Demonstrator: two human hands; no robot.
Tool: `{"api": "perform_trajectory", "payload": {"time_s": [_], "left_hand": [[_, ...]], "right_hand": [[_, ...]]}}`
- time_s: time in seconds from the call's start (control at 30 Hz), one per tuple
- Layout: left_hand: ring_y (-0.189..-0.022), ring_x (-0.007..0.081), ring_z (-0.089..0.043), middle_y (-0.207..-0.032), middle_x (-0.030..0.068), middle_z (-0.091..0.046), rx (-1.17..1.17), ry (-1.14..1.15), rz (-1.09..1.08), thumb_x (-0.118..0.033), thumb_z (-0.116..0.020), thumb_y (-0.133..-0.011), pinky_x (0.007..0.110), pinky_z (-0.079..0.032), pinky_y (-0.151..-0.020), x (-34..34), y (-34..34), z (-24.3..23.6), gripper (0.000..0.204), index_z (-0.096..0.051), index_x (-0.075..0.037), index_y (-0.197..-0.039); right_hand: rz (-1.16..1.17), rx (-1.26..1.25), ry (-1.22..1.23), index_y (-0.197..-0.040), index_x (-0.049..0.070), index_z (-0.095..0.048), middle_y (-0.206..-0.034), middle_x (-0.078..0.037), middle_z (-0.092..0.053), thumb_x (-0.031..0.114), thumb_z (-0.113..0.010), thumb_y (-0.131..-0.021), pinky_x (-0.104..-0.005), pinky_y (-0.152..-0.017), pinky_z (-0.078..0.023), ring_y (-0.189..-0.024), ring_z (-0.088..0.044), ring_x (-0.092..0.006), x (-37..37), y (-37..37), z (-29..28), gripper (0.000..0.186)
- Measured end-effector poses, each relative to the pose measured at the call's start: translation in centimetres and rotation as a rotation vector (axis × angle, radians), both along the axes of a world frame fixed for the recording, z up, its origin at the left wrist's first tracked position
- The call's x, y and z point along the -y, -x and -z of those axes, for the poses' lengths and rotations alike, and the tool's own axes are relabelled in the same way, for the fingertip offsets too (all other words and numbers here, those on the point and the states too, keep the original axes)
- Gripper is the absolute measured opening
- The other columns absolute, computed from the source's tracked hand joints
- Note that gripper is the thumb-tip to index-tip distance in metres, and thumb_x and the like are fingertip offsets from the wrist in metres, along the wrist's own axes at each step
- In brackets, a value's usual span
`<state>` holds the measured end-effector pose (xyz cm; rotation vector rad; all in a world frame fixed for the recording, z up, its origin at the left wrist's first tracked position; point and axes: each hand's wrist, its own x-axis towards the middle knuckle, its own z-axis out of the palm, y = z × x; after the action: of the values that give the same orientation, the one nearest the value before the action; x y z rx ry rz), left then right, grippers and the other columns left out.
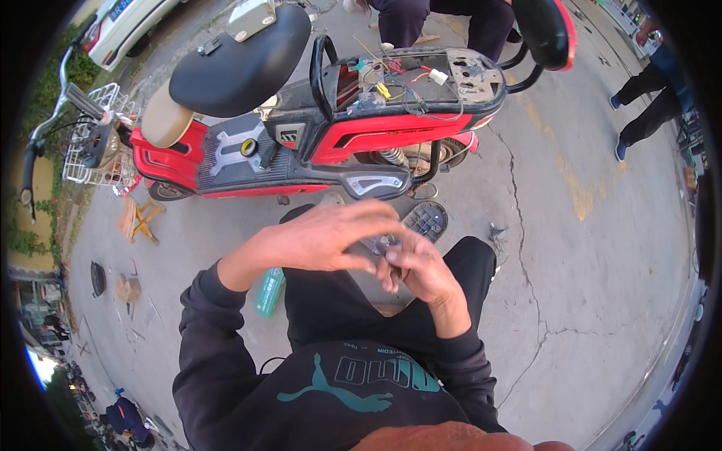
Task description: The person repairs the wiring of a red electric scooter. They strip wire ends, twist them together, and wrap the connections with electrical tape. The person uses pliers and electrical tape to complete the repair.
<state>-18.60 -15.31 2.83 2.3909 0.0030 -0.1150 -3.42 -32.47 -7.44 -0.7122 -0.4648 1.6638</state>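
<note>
My left hand (322, 237) is held over my lap, its fingers stretched toward the right hand and its thumb apart. My right hand (423, 269) is curled, thumb against fingers, close to the left fingertips. Something small and dark seems to be at its fingers, too small to name. In front of me stands a red electric scooter (391, 140), with loose wires and connectors (406, 84) exposed in its open rear body. A black seat (244, 64) sits above the footboard, where a roll of tape (248, 147) lies. Past my hands, a black plastic cover (426, 219) lies on the ground.
A green box (269, 292) lies beside my left leg. Farther left are a small wooden stool (139, 219) and scattered parts. A person (436, 19) is on the scooter's far side; another person (653, 98) stands at the right. A white car (124, 30) is at the upper left.
</note>
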Motion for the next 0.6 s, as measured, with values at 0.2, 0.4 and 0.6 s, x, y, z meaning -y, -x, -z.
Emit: {"api": "perform_trajectory", "payload": {"time_s": [0.2,0.4,0.6], "left_hand": [[-0.095,0.0298,-0.069,-0.118,0.0040,-0.067,0.061,0.013,0.282,-0.020,-0.075,-0.087,0.040,-0.056,-0.070,3.7,0.6,-2.8,0.032,-0.065,-0.009,-0.115],[-0.084,0.0299,-0.069,-0.100,0.0060,-0.070,0.096,-0.040,0.265,-0.019,-0.071,-0.092,0.040,-0.054,-0.067,5.1,2.3,-5.3,0.021,-0.065,-0.007,-0.108],[-0.081,0.0347,-0.067,-0.085,0.0119,-0.068,0.063,-0.150,0.054,-0.024,-0.068,-0.094,0.046,-0.051,-0.067,5.4,4.3,-5.5,0.020,-0.063,-0.006,-0.100]], "right_hand": [[-0.084,-0.167,-0.150,-0.150,-0.006,-0.035,-0.078,-0.017,-0.069,0.009,-0.060,-0.090,-0.0253,-0.049,-0.053,-0.057,-0.067,-0.0214,3.7,1.9,-2.5,0.067],[-0.199,-0.110,-0.194,-0.146,-0.005,-0.039,-0.073,-0.015,-0.067,0.015,-0.061,-0.093,-0.0247,-0.047,-0.050,-0.053,-0.064,-0.0209,4.5,2.8,-4.4,0.061],[-0.073,0.374,-0.192,-0.138,-0.003,-0.053,-0.110,-0.011,-0.072,0.027,-0.054,-0.104,-0.0276,-0.080,-0.052,-0.093,-0.067,-0.0143,4.0,3.4,-6.0,0.045]]}}
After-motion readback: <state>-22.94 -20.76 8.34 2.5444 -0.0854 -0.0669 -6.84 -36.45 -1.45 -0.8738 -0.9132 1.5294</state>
